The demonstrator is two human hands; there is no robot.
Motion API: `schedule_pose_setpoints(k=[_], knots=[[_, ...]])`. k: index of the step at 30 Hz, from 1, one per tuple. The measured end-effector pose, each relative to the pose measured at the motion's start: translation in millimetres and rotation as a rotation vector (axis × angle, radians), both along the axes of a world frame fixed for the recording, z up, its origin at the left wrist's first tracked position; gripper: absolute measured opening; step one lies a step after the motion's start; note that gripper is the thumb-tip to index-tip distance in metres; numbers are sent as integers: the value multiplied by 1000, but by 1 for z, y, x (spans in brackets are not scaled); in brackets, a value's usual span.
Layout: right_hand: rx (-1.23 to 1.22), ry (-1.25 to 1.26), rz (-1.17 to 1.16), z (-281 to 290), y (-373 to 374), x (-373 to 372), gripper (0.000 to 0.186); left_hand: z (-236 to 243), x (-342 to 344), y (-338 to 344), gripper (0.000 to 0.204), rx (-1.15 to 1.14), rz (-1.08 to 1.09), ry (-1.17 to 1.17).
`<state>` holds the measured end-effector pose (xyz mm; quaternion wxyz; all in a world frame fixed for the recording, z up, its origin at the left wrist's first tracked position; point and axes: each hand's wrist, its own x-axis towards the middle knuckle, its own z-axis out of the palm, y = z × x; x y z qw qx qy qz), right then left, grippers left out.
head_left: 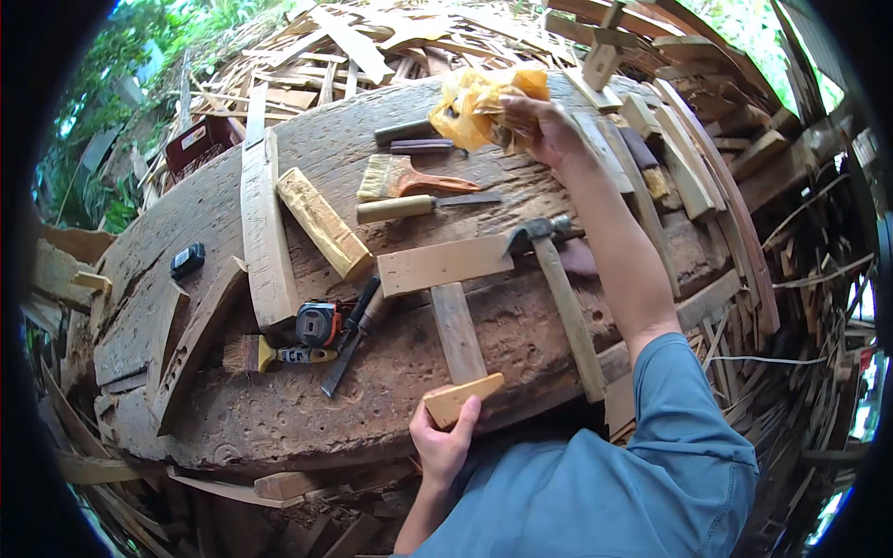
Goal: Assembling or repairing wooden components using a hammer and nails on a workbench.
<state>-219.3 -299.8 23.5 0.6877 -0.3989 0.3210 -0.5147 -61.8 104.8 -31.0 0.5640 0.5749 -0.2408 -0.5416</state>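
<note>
Near the bench's front edge, my left hand [442, 448] grips a small tapered wood block [462, 398], thumb on top. The block sits at the near end of a narrow wooden strip [458, 332], whose far end meets a flat crosswise board [445, 264]. My right arm reaches to the far side, where my right hand [551, 132] is closed on a crumpled yellow plastic bag [476, 104]. What the bag contains I cannot make out. Just right of the boards lies a claw hammer [569, 321]. A wide paintbrush [409, 179] and a wooden-handled chisel [398, 207] lie nearer than the bag.
On the thick, worn wooden bench [279, 409] lie a tape measure [318, 323], a small brush [251, 354], another chisel [346, 358], a squared block [323, 223] and a long board [267, 232]. Wood scraps [372, 46] pile up beyond. Several planks [684, 163] line the right side.
</note>
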Motion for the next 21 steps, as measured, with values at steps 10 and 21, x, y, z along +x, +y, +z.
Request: schedule_pose_setpoints(k=[10, 21], knots=[[-12, -5, -70, 4, 100, -75, 24, 4, 11, -2, 39, -52, 28, -216], [195, -222, 12, -18, 181, -69, 29, 17, 26, -12, 43, 42, 22, -666]])
